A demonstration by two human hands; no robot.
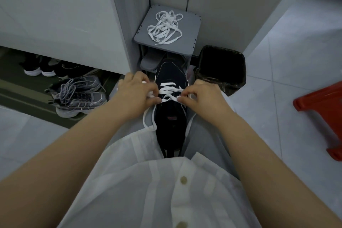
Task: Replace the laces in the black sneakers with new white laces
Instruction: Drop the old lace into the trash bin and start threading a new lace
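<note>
A black sneaker lies on my lap, toe pointing away. A new white lace crosses its lower eyelets in a few rows. My left hand pinches the lace at the sneaker's left side, with a loop of loose lace hanging below it. My right hand pinches the lace at the right eyelets. A tangle of more white laces lies on a small grey shelf top beyond the sneaker.
A black-lined waste bin stands right of the shelf. Grey sneakers sit on the floor to the left, with dark shoes under the cabinet behind them. A red stool is at the right edge. Grey slippers rest on the lower shelf.
</note>
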